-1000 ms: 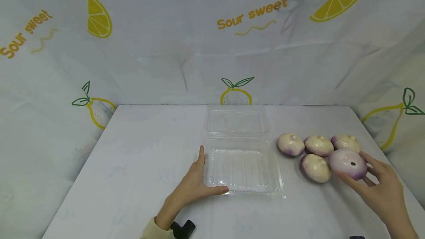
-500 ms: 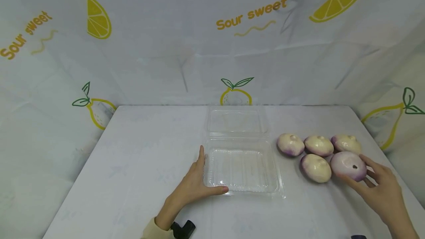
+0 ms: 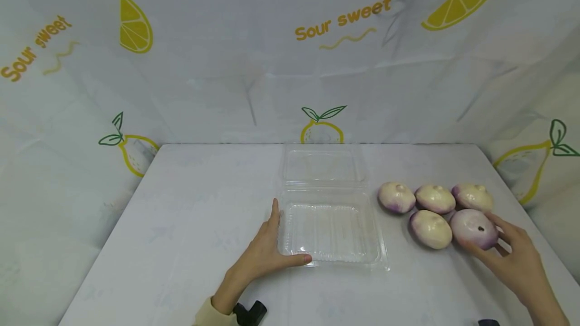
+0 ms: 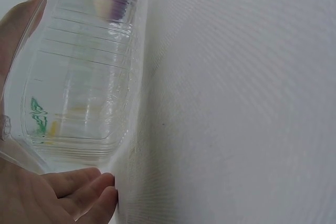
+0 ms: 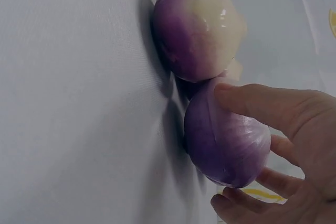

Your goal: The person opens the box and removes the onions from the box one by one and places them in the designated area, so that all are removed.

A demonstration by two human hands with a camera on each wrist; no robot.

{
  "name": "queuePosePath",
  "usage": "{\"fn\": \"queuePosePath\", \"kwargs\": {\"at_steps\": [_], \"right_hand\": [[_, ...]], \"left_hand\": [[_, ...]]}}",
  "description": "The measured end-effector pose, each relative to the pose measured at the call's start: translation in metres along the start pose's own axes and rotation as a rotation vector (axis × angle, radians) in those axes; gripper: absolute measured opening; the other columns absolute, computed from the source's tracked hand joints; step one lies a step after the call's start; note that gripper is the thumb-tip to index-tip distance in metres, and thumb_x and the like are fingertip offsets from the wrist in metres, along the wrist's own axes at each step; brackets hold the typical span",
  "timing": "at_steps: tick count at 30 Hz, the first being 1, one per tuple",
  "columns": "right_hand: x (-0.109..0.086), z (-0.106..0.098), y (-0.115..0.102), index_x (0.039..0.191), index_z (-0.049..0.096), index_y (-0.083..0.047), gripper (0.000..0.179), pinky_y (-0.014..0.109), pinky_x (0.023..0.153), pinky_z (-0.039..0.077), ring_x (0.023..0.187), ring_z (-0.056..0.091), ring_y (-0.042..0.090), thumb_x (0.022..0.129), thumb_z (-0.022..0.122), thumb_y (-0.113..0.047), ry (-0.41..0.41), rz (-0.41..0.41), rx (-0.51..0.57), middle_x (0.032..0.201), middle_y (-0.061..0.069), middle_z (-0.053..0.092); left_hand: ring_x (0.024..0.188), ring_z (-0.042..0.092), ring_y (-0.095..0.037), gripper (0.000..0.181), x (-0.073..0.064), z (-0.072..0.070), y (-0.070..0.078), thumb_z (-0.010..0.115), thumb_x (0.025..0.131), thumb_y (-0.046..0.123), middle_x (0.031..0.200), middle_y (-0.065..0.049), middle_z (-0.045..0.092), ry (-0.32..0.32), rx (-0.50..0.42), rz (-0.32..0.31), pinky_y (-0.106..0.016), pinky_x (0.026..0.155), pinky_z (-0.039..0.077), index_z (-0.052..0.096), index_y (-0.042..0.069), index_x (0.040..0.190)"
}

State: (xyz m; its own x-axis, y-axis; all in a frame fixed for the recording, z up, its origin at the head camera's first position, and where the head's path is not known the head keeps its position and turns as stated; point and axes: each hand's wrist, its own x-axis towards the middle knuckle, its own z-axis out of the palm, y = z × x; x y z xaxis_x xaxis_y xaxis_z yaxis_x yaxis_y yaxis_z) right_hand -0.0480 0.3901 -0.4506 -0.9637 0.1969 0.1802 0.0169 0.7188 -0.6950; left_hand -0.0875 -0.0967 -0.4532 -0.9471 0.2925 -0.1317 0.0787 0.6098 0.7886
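Note:
A clear plastic clamshell box [image 3: 326, 230] lies with its lid [image 3: 323, 165] folded back at mid-table. My left hand [image 3: 260, 253] rests at its front left corner, thumb along the front rim and a straight finger up the left side. At the right, my right hand [image 3: 514, 255] holds a purple onion [image 3: 473, 230] between thumb and fingers, its dark hole facing me. The right wrist view shows that onion [image 5: 226, 135] against a paler one [image 5: 197, 27]; whether it touches the table I cannot tell.
Several other white-and-purple onions stand close together right of the box: one at the left [image 3: 396, 197], one beside my held onion [image 3: 430, 229], one behind it [image 3: 473, 195]. A lemon-print cloth [image 3: 217, 64] hangs behind the table. A black object [image 3: 250, 313] shows by my left sleeve.
My right hand has moved slightly left and down with the onion, closer to the neighbouring onion. The left hand and the box have stayed in place.

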Motion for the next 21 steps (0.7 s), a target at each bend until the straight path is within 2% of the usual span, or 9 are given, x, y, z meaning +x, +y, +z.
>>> {"fn": "queuePosePath", "kwargs": {"at_steps": [1,3,5,7,15,21], "right_hand": [[-0.0003,0.0,0.0003,0.152,0.039,0.008,0.085,-0.01,0.072,0.034,0.107,0.022,-0.028,0.084,0.085,-0.014,-0.004,0.005,0.0,0.138,0.023,0.044],[-0.0009,0.0004,0.0013,0.152,0.04,0.005,0.085,-0.01,0.072,0.035,0.106,0.023,-0.026,0.083,0.086,-0.012,0.002,-0.007,0.012,0.135,-0.002,0.048],[-0.0017,0.0012,0.0025,0.153,0.042,0.001,0.086,-0.01,0.074,0.034,0.107,0.026,-0.025,0.081,0.087,-0.009,0.013,-0.032,0.018,0.127,-0.026,0.041],[-0.0024,0.0021,0.0047,0.153,0.043,-0.002,0.086,-0.01,0.076,0.033,0.111,0.027,-0.025,0.079,0.087,-0.005,0.018,-0.066,0.029,0.124,-0.041,0.033],[-0.0021,0.004,0.0058,0.15,0.047,-0.001,0.089,-0.012,0.077,0.03,0.114,0.026,-0.026,0.072,0.088,0.004,0.033,-0.137,0.018,0.127,-0.044,0.032],[-0.0003,0.0044,0.0062,0.15,0.048,0.0,0.09,-0.012,0.08,0.029,0.113,0.028,-0.025,0.069,0.087,0.009,0.057,-0.151,0.037,0.125,-0.043,0.033]], "left_hand": [[0.158,0.021,-0.036,0.148,0.0,0.0,0.0,0.087,0.065,0.068,0.169,-0.019,0.024,0.0,-0.001,0.0,-0.059,0.125,0.028,-0.008,0.016,0.165],[0.159,0.02,-0.036,0.148,-0.0002,0.0001,-0.0001,0.087,0.065,0.068,0.169,-0.019,0.024,0.0,-0.002,-0.001,-0.059,0.125,0.028,-0.008,0.016,0.165],[0.159,0.02,-0.036,0.148,-0.0003,0.0001,-0.0002,0.087,0.065,0.068,0.169,-0.019,0.024,-0.002,-0.003,-0.002,-0.06,0.125,0.028,-0.009,0.017,0.165],[0.159,0.02,-0.035,0.148,-0.0006,0.0001,-0.0003,0.087,0.065,0.068,0.169,-0.019,0.024,-0.002,-0.006,-0.004,-0.059,0.125,0.028,-0.009,0.017,0.165],[0.158,0.021,-0.036,0.148,-0.0009,0.0,-0.0004,0.087,0.065,0.069,0.169,-0.019,0.025,0.0,0.006,0.0,-0.059,0.125,0.029,-0.008,0.016,0.165],[0.158,0.021,-0.036,0.147,-0.0011,-0.0002,0.0003,0.086,0.065,0.069,0.169,-0.019,0.025,0.003,0.012,0.004,-0.059,0.124,0.029,-0.008,0.016,0.165]]}}
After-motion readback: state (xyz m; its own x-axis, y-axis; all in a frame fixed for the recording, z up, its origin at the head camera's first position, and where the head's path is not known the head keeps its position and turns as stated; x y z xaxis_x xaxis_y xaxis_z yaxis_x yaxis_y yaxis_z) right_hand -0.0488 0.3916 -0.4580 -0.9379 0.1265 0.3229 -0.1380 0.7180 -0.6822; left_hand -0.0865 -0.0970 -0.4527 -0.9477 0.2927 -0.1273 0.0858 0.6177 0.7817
